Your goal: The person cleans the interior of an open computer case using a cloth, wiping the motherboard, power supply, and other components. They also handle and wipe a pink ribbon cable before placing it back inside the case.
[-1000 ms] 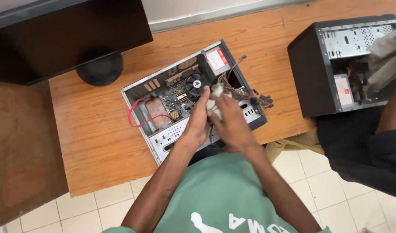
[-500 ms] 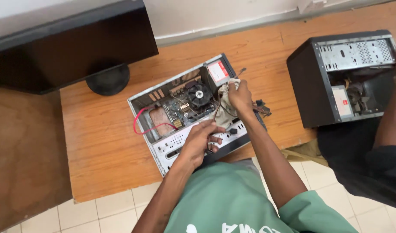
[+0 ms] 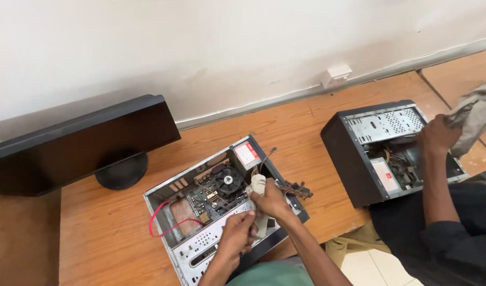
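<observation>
The open computer case (image 3: pixel 221 212) lies on its side at the near edge of the wooden bench (image 3: pixel 317 159). Since a moment ago the right hand (image 3: pixel 272 200) has drawn back from the far corner and now closes on a pale cable connector (image 3: pixel 259 184) above the motherboard (image 3: pixel 211 198). The left hand (image 3: pixel 237 233) rests curled on the drive cage; whether it grips anything cannot be told.

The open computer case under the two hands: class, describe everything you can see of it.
The open computer case lies on its side on the wooden desk, grey metal with perforated panels. Inside show a black round fan, a green board and a red cable. The left hand rests on its front frame; the right hand grips pale cables.
</observation>
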